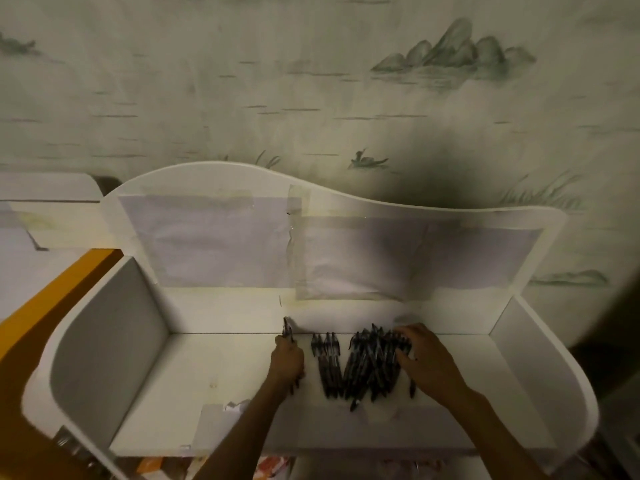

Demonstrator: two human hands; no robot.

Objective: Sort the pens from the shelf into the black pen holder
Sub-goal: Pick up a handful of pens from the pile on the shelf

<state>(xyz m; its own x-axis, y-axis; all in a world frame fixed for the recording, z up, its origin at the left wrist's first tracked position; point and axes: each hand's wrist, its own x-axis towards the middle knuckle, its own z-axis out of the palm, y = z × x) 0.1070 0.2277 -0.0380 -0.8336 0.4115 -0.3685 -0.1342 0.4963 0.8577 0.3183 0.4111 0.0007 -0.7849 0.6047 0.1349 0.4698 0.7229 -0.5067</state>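
Head view, left hand [288, 362] fisted round pens [287, 332], right hand [424, 358] spread over pile [363, 365]

Two bare forearms and hands, seen from above

Both arms are seen uncovered from the lower edge of the frame up to the left hand [288, 362] and right hand [424, 358]; no sleeve, glove, watch or ring can be made out in the dim light.

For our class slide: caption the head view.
Left hand grips pens; right hand rests on the pen pile on a white shelf.
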